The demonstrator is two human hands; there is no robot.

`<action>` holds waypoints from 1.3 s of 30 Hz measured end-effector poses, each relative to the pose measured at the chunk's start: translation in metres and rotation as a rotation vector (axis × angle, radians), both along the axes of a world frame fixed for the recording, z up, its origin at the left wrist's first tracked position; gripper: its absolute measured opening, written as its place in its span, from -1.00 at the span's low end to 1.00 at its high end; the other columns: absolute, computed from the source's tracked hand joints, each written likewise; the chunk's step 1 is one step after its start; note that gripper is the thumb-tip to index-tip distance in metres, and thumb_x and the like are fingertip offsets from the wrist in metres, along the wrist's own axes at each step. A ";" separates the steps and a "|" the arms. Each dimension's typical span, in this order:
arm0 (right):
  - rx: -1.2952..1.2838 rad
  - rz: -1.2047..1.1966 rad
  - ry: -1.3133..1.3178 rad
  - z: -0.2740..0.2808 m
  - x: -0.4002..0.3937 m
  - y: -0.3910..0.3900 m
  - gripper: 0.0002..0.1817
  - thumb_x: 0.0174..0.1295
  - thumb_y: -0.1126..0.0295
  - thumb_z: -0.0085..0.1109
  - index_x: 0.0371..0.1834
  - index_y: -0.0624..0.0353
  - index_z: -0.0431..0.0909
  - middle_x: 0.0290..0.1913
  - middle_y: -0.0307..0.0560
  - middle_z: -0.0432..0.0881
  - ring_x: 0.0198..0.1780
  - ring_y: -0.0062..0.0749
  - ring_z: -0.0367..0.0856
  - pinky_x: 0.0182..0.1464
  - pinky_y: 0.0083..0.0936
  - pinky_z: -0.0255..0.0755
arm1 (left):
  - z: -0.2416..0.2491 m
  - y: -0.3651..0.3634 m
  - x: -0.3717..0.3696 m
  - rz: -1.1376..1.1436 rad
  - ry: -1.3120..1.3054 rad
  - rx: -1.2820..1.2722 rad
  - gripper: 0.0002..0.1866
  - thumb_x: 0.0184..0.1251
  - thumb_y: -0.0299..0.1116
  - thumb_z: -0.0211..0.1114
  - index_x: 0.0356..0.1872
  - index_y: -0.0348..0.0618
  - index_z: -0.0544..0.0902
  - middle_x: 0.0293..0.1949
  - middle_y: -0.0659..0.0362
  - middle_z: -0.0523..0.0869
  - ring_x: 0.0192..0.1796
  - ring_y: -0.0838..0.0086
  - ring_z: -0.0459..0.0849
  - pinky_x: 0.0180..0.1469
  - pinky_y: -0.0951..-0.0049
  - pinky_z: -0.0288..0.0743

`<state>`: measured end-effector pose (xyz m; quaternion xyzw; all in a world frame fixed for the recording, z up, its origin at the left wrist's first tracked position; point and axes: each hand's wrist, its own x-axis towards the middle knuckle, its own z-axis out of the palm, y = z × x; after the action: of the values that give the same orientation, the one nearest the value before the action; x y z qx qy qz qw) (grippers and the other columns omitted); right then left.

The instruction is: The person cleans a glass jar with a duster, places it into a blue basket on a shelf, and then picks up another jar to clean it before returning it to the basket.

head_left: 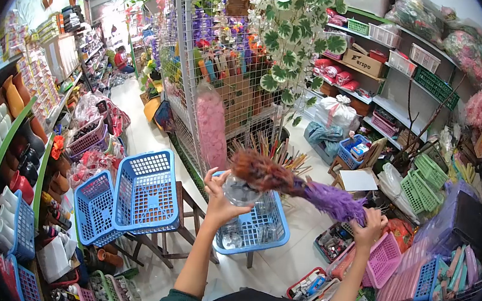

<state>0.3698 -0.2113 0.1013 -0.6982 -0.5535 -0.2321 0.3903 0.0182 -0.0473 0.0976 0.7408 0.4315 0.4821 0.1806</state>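
My left hand (222, 202) is closed around a clear glass vessel (240, 192), holding it up in front of me. A feather duster (330, 200) with a reddish-brown head and a purple fluffy stretch reaches across from the right. My right hand (369, 227) grips its purple end. The brown head overlaps the top of the glass in this view. Below the glass, a blue plastic basket (275, 213) stands on a stool and contains several clear glass pieces (233, 238).
Two blue baskets (151, 167) sit on a wooden stool (190, 218) to the left. Ahead rises a white wire mesh partition (188, 45) beside a bundle of sticks (276, 148). Shelves, pink baskets (383, 259) and green baskets (425, 184) crowd the right. An aisle of white tiles (133, 115) runs back, with a person (122, 60) far off.
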 end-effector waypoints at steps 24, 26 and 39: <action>-0.402 0.343 0.929 -0.261 -0.152 0.106 -0.72 0.18 0.27 0.15 -0.25 0.31 0.56 -0.37 -0.04 0.66 -0.41 -0.24 0.61 -0.33 -0.35 0.45 | -0.104 -0.012 -0.040 0.296 0.074 -0.184 0.15 -0.45 -0.10 0.61 0.20 -0.13 -0.01 0.05 0.15 0.56 0.17 0.18 0.40 0.28 0.04 -0.12; -0.418 0.417 0.997 -0.282 -0.180 0.114 -0.74 0.17 0.34 0.14 -0.19 0.31 0.52 -0.37 -0.08 0.65 -0.42 -0.27 0.60 -0.34 -0.34 0.45 | -0.105 -0.023 -0.038 0.248 0.045 -0.175 0.14 -0.44 -0.11 0.60 0.21 -0.13 0.00 0.12 0.16 0.50 0.25 0.17 0.29 0.28 0.11 -0.06; -0.510 0.911 1.415 -0.105 -0.258 0.136 -0.61 0.26 0.40 0.08 0.13 0.31 0.39 0.05 -0.06 0.51 0.03 -0.47 0.47 0.11 -0.56 0.32 | -0.057 -0.081 -0.086 0.213 -0.027 -0.080 0.07 -0.46 -0.22 0.61 0.21 -0.18 0.16 0.16 0.08 0.35 0.21 0.23 0.33 0.31 0.27 0.13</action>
<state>0.1119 -0.0757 -0.0037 -0.4554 -0.4416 0.5641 0.5285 -0.0678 -0.1279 0.0401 0.6764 0.5241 0.4910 0.1635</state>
